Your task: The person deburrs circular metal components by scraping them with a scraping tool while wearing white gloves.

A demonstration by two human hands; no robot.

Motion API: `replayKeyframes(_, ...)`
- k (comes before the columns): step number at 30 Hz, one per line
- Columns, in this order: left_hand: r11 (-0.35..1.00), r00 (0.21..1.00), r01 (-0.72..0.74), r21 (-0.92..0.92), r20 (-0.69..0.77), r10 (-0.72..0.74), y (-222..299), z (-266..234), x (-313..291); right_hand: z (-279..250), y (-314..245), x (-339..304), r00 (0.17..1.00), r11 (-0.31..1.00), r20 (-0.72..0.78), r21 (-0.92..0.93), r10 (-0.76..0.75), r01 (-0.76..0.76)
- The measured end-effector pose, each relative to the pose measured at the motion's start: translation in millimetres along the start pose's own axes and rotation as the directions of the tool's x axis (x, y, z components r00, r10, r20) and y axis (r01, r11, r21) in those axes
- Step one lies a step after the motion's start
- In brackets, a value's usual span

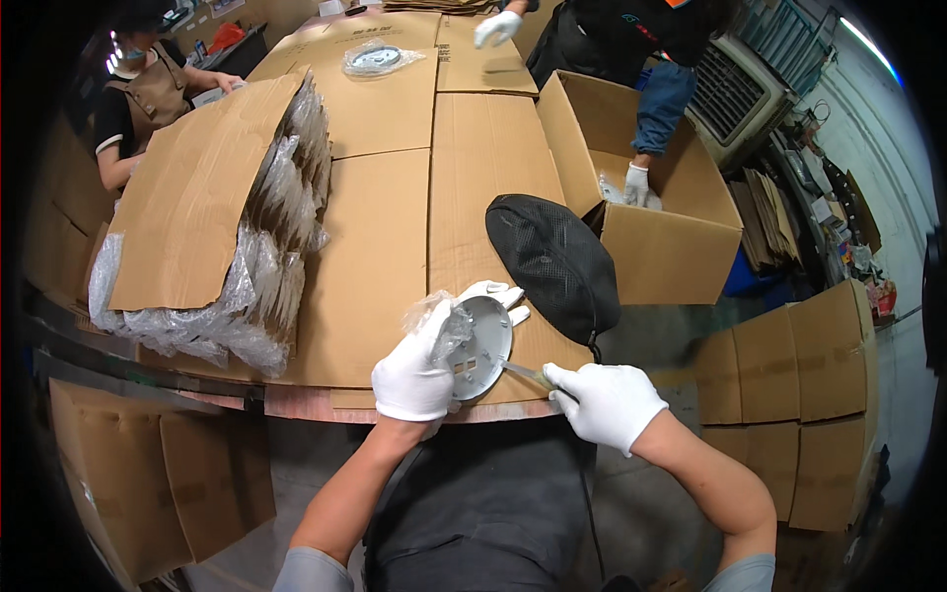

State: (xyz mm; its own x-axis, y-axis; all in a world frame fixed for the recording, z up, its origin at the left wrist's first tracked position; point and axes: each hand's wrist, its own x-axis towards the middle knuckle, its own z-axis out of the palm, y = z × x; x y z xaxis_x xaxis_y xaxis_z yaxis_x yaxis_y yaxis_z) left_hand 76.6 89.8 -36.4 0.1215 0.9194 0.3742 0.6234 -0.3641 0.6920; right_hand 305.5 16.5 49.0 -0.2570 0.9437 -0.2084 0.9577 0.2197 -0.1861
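- A round white disc (480, 345) with slots in its face stands tilted on edge at the near rim of the cardboard-covered table (395, 247), just in front of the person.
- The left hand (419, 370), in a white glove, is closed around the disc's left edge, fingers curled over the top rim; a scrap of clear plastic wrap (439, 321) is bunched between glove and disc.
- The right hand (607, 400), also gloved, is just right of the disc, closed on a thin tool (528, 373) whose tip touches the disc's lower right face.
- A black mesh cap (552, 261) lies just behind and to the right of the disc.
- An open cardboard box (661, 247) stands right of the cap, further from the disc; another person's gloved hand (636, 185) reaches into it.
- Far beyond the disc, at the table's far edge, that person's other gloved hand (496, 28) rests on the cardboard.
- Well to the disc's left lies a stack of plastic-wrapped parts (266, 247) with a loose cardboard sheet (197, 197) on top.
- A single bagged disc (377, 59) lies far behind, near the far edge.
- A third person in a brown apron (148, 94) works at the far left corner.
- Flat cartons (799, 395) lean on the floor to the disc's right.
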Motion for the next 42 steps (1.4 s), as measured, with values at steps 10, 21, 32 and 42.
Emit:
replayKeyframes(10, 0.997, 0.998, -0.061, 0.036, -0.008, 0.061, 4.9, 1.6, -2.6, -3.0, -20.7, 23.4, 0.98, 0.997, 0.193, -0.061, 0.055, -0.044)
replayKeyframes(21, 0.937, 0.936, 0.309, -0.163, 0.224, -0.27, -29.7, 8.5, 15.9, 34.3, -19.9, -0.5, 0.992, 0.993, 0.015, -0.009, 0.122, -0.122)
replayKeyframes(32, 0.963, 0.966, 0.241, -0.121, 0.128, -0.226, -35.4, 18.1, 10.2, 61.9, 3.5, -6.6, 0.916, 0.972, -0.373, 0.227, 0.149, -0.065)
replayKeyframes(42, 0.994, 0.999, 0.041, -0.097, -0.006, -0.042, -9.1, 7.4, 2.6, -11.8, -18.7, 22.9, 0.976, 0.989, 0.164, -0.065, 0.142, -0.133)
